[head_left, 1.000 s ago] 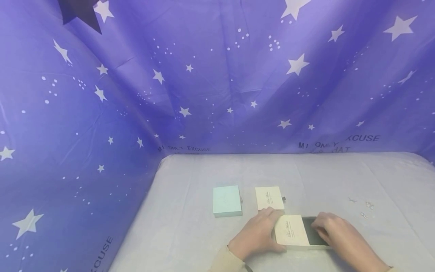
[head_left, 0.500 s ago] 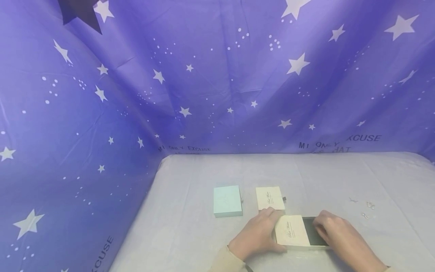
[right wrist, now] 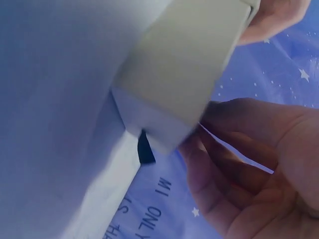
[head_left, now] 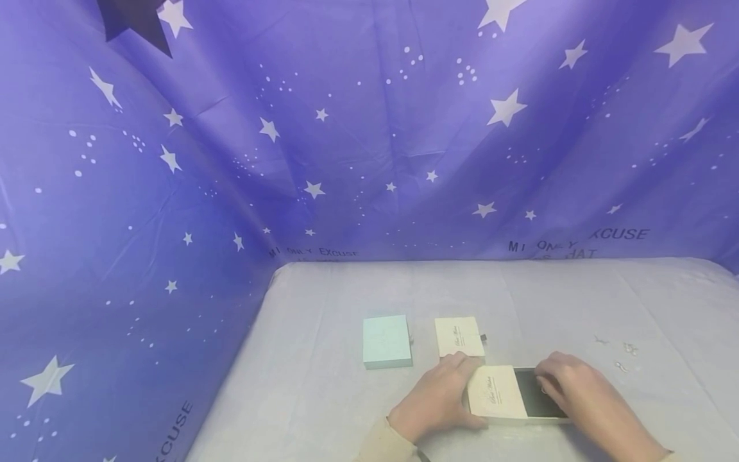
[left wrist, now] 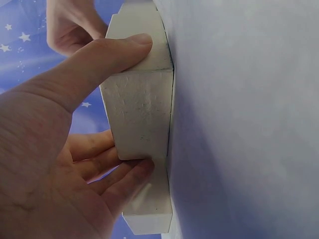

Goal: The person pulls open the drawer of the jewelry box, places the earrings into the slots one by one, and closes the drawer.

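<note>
My left hand (head_left: 439, 394) grips the left end of a cream drawer box (head_left: 496, 393), its thumb along the near side, as the left wrist view shows. The box's drawer (head_left: 537, 399) is pulled out to the right and shows a dark inside. Over the drawer, my right hand (head_left: 583, 391) has its fingers bent together, with a small pale shiny bit of jewelry at the fingertips, too small to make out well. In the right wrist view, the drawer's end has a dark ribbon tab (right wrist: 145, 148), and its wall partly hides the fingertips.
A second cream box (head_left: 457, 337) with a dark tab stands just behind. To its left sits a mint-green box (head_left: 387, 341). Small jewelry pieces (head_left: 630, 348) lie at the right on the pale cloth (head_left: 323, 385). A starry purple curtain (head_left: 369, 141) hangs around.
My right hand has shifted slightly right, uncovering more of the drawer's dark inside and the small bit at the fingertips. The left hand and the box have stayed in place.
</note>
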A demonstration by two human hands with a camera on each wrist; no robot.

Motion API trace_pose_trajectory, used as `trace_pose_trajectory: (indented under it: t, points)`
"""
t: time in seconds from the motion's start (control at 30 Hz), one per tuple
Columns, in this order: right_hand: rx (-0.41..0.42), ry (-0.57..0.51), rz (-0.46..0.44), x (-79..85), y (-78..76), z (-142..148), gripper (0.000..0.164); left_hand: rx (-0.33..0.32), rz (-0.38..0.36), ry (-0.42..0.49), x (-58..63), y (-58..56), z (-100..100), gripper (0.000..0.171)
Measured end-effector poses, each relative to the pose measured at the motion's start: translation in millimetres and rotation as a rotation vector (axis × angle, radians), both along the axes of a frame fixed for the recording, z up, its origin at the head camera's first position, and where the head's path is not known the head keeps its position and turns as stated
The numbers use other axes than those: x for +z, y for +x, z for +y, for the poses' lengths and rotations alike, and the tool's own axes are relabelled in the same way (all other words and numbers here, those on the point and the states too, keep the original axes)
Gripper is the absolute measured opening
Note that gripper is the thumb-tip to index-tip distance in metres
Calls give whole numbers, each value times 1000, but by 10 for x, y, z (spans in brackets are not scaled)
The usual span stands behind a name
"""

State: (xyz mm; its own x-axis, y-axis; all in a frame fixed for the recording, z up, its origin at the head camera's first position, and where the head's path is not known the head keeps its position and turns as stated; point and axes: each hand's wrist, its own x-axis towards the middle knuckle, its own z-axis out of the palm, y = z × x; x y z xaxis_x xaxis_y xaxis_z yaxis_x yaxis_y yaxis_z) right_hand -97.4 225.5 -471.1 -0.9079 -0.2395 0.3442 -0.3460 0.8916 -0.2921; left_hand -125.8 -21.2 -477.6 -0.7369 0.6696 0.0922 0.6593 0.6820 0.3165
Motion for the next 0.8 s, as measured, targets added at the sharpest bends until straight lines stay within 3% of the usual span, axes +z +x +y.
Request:
trace_pose_trajectory:
  t: [0.3, 0.8]
  points:
    - [-42, -13, -16, 110, -6, 225, 15, 8, -6, -1, 6, 0, -9, 84]
    - [-83, -16, 29, -11, -45, 656, 24, 4, -2, 1, -7, 2, 2, 85]
